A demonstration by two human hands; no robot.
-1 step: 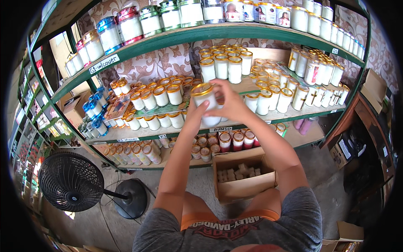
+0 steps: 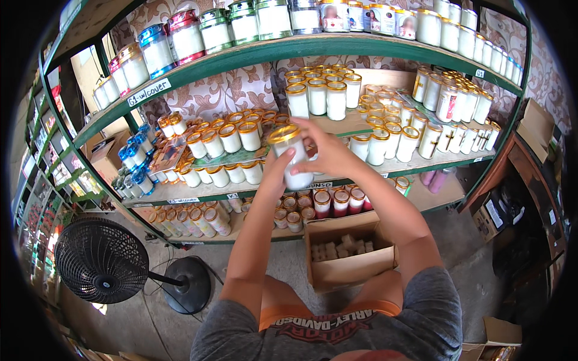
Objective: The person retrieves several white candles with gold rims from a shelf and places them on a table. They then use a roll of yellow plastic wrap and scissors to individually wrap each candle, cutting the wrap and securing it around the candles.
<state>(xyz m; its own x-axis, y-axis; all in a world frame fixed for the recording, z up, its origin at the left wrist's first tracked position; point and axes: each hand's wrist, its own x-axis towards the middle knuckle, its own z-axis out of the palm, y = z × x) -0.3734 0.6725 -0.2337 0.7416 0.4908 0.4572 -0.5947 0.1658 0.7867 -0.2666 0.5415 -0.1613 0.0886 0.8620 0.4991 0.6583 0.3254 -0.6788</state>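
Observation:
Between my two hands is a white jar candle [image 2: 294, 157] with a gold rim, a little blurred and tilted, in front of the middle shelf. My left hand [image 2: 279, 171] grips its left side, the thumb across the front. From the right, my right hand [image 2: 326, 145] closes on it, fingers behind the rim and thumb near the lower part. Behind my hands stand taller gold-rimmed candles [image 2: 337, 99], stacked on a board. More gold-rimmed jar candles [image 2: 230, 137] are grouped to the left, and others [image 2: 409, 138] to the right.
A green-edged upper shelf [image 2: 337, 45] carries lidded jars overhead. Red and white candles [image 2: 323, 201] line the bottom shelf. On the floor before me an open cardboard box [image 2: 349, 265] holds small tan blocks. A black fan [image 2: 102, 259] stands at the left, a dark wooden cabinet [image 2: 530, 180] at the right.
Both hands have brought the jar candle slightly down and to the left. Nothing else has visibly moved.

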